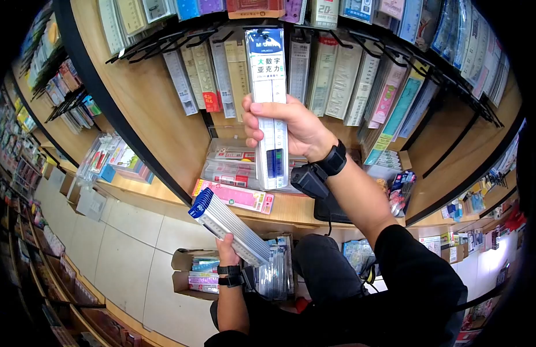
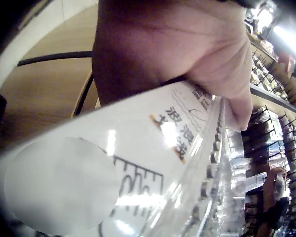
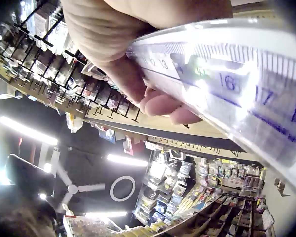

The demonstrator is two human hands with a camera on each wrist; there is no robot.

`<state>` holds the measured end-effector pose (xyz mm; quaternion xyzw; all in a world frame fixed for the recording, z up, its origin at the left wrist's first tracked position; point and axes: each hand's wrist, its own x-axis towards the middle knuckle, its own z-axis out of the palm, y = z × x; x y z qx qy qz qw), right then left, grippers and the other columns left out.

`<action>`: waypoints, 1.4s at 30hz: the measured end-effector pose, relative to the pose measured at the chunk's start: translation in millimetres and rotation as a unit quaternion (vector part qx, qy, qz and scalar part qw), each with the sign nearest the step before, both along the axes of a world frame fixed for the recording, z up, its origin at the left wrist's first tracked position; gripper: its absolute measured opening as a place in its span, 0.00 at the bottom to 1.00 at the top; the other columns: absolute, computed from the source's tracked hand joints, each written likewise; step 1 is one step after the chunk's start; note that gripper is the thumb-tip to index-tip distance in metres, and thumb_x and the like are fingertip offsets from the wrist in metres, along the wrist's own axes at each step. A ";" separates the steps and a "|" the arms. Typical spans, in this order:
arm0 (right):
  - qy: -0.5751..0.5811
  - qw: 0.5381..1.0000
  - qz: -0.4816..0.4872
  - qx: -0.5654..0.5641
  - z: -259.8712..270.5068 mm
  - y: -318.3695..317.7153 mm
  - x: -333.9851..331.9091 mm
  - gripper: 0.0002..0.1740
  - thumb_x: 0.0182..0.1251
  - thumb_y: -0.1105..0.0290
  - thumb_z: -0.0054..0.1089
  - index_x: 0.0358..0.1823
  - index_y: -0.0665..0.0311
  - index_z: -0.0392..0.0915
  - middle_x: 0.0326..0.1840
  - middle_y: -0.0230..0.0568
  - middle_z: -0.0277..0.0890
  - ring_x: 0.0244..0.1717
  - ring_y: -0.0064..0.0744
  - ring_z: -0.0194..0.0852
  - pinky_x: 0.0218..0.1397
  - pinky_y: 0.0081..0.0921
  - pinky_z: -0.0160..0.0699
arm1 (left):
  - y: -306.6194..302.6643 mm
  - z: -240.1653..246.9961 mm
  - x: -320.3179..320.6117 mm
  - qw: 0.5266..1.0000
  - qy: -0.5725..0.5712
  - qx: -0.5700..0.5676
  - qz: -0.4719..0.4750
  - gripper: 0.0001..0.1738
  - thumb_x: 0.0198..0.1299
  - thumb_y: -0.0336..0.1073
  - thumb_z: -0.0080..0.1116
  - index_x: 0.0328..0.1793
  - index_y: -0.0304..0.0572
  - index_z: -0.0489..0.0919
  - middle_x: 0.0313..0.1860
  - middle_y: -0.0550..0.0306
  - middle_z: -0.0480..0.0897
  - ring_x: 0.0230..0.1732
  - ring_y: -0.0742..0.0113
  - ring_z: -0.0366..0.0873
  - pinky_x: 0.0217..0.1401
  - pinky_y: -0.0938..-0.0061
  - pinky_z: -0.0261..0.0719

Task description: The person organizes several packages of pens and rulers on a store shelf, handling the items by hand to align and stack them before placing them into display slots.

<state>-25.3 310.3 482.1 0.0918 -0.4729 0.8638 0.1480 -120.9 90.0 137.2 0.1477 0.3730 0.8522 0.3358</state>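
My right hand (image 1: 294,124) grips a packaged clear ruler (image 1: 268,81) with a blue header, thumb across its front and fingers curled round the edge. The ruler stands upright before the hanging rulers, its top close under the display hooks. In the right wrist view, purple numbers and tick marks show on the ruler (image 3: 227,81). Lower down, my left hand (image 1: 226,251) holds a stack of packaged rulers (image 1: 236,228) with blue headers, tilted to the left. The left wrist view shows the stack's white, printed outer face (image 2: 138,128) inside clear wrap.
Packaged rulers (image 1: 344,81) hang from black hooks (image 1: 164,46) across the rack. On the shelf below lie more packs and a pink pack (image 1: 233,195). An open cardboard box (image 1: 181,263) of packs stands on the tiled floor (image 1: 129,243). Wooden side panels (image 1: 129,104) flank the rack.
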 end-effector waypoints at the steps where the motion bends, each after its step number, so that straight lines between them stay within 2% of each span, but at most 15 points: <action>1: 0.011 1.000 0.007 0.002 -1.6 0.9 -0.2 0.09 0.66 0.72 0.54 0.46 0.67 0.71 0.30 0.36 0.72 0.29 0.28 0.73 0.35 0.31 0.78 | -0.5 0.3 -0.4 1.000 -0.002 0.002 0.000 0.33 0.55 0.43 0.63 0.62 0.33 0.64 0.50 0.52 0.76 0.49 0.59 0.77 0.53 0.64 0.78; 9: 0.025 0.999 0.029 -0.008 0.0 2.6 0.6 0.10 0.64 0.74 0.55 0.45 0.68 0.72 0.31 0.36 0.71 0.29 0.28 0.72 0.33 0.28 0.75 | -2.3 5.9 7.9 0.997 -0.056 0.009 -0.048 0.36 0.55 0.54 0.60 0.62 0.34 0.66 0.49 0.52 0.76 0.49 0.57 0.77 0.53 0.62 0.78; 12: 0.025 1.000 0.000 -0.013 -3.1 5.5 -3.3 0.08 0.65 0.71 0.56 0.43 0.66 0.72 0.31 0.35 0.72 0.28 0.27 0.73 0.32 0.27 0.76 | 12.3 60.8 41.3 0.927 -0.155 0.217 -0.263 0.48 0.47 0.69 0.59 0.64 0.38 0.67 0.58 0.50 0.72 0.51 0.57 0.72 0.54 0.64 0.75; 15: -0.018 0.987 -0.140 0.074 3.0 -3.8 -7.1 0.12 0.64 0.66 0.63 0.39 0.65 0.73 0.27 0.36 0.75 0.27 0.26 0.78 0.28 0.22 0.80 | 39.1 112.4 69.6 0.920 -0.137 0.282 -0.234 0.49 0.44 0.67 0.64 0.68 0.45 0.65 0.64 0.47 0.67 0.53 0.56 0.69 0.55 0.64 0.73; 20: 0.028 0.992 -0.089 0.082 -1.6 -1.1 -8.0 0.15 0.62 0.65 0.64 0.42 0.65 0.71 0.29 0.35 0.73 0.28 0.27 0.77 0.31 0.23 0.80 | 73.6 163.8 70.6 0.884 -0.158 0.364 -0.247 0.54 0.44 0.69 0.64 0.71 0.46 0.61 0.71 0.42 0.60 0.69 0.47 0.61 0.62 0.60 0.72; 22: 0.051 0.993 -0.069 0.086 -2.7 1.1 -7.7 0.17 0.62 0.65 0.65 0.45 0.64 0.69 0.31 0.36 0.72 0.30 0.28 0.76 0.33 0.24 0.80 | 84.1 181.5 69.7 0.934 -0.147 0.308 -0.102 0.52 0.46 0.73 0.57 0.71 0.47 0.62 0.72 0.41 0.58 0.68 0.45 0.62 0.62 0.62 0.74; 24: 0.047 0.992 -0.083 0.084 -2.9 0.5 -8.0 0.18 0.60 0.66 0.66 0.46 0.65 0.68 0.31 0.35 0.72 0.30 0.28 0.76 0.34 0.25 0.81 | 87.7 187.4 64.1 0.928 -0.184 0.307 -0.103 0.52 0.48 0.76 0.50 0.72 0.50 0.60 0.71 0.41 0.58 0.69 0.45 0.60 0.70 0.55 0.65; 25: 0.050 0.992 -0.083 0.084 -1.7 -0.7 -8.1 0.18 0.60 0.66 0.66 0.46 0.65 0.68 0.31 0.35 0.72 0.30 0.28 0.76 0.34 0.25 0.81 | 87.3 183.9 56.9 0.892 -0.181 0.364 -0.199 0.49 0.52 0.74 0.47 0.73 0.52 0.59 0.70 0.43 0.61 0.70 0.45 0.58 0.77 0.49 0.50; 28: 0.032 0.987 -0.128 0.097 -0.2 -1.4 -7.7 0.14 0.61 0.67 0.65 0.42 0.64 0.71 0.29 0.34 0.73 0.27 0.25 0.75 0.30 0.22 0.78 | 92.4 198.5 62.8 0.884 -0.128 0.430 -0.130 0.43 0.56 0.68 0.48 0.71 0.49 0.63 0.64 0.52 0.71 0.71 0.51 0.60 0.77 0.40 0.34; 29: 0.026 0.985 -0.123 0.115 -1.4 1.2 -7.3 0.13 0.62 0.67 0.65 0.42 0.64 0.71 0.30 0.34 0.72 0.27 0.24 0.75 0.31 0.23 0.78 | 90.3 182.4 61.2 0.911 -0.120 0.382 -0.093 0.43 0.56 0.67 0.49 0.72 0.49 0.62 0.64 0.53 0.71 0.70 0.52 0.61 0.78 0.42 0.35; 30: 0.019 0.984 -0.118 0.133 -1.0 2.0 -6.6 0.13 0.62 0.68 0.64 0.42 0.64 0.71 0.30 0.34 0.72 0.26 0.24 0.74 0.32 0.24 0.79 | 86.3 181.3 61.2 0.863 -0.221 0.437 -0.128 0.46 0.57 0.71 0.45 0.74 0.49 0.58 0.69 0.44 0.63 0.71 0.45 0.58 0.78 0.44 0.39; 33: 0.030 0.991 -0.072 0.108 -0.6 2.6 -4.4 0.11 0.64 0.70 0.61 0.42 0.63 0.70 0.28 0.31 0.69 0.28 0.23 0.72 0.36 0.27 0.79 | 80.6 166.3 65.3 0.796 -0.276 0.496 -0.208 0.47 0.57 0.71 0.47 0.74 0.48 0.58 0.68 0.46 0.65 0.67 0.45 0.64 0.73 0.45 0.56; 35: 0.021 0.990 -0.084 0.112 0.2 1.3 -4.5 0.10 0.64 0.70 0.60 0.42 0.64 0.69 0.28 0.31 0.68 0.28 0.22 0.71 0.36 0.27 0.79 | 84.4 139.3 55.6 0.898 -0.155 0.368 -0.186 0.46 0.56 0.69 0.50 0.74 0.48 0.58 0.67 0.47 0.67 0.64 0.47 0.69 0.62 0.51 0.74; 39: -0.010 0.975 -0.144 0.171 5.1 8.2 0.3 0.11 0.63 0.69 0.63 0.41 0.65 0.72 0.27 0.31 0.71 0.26 0.21 0.71 0.32 0.23 0.76 | 77.4 137.4 54.1 0.940 -0.087 0.300 -0.136 0.46 0.55 0.67 0.51 0.71 0.42 0.60 0.65 0.48 0.68 0.60 0.49 0.72 0.53 0.54 0.81; 42: -0.016 0.966 -0.154 0.205 2.5 15.7 3.4 0.10 0.60 0.69 0.64 0.39 0.65 0.75 0.26 0.31 0.74 0.24 0.19 0.71 0.26 0.19 0.75 | 42.3 119.6 55.3 0.972 -0.181 0.138 -0.065 0.40 0.55 0.61 0.55 0.65 0.38 0.66 0.55 0.48 0.77 0.50 0.51 0.78 0.51 0.56 0.81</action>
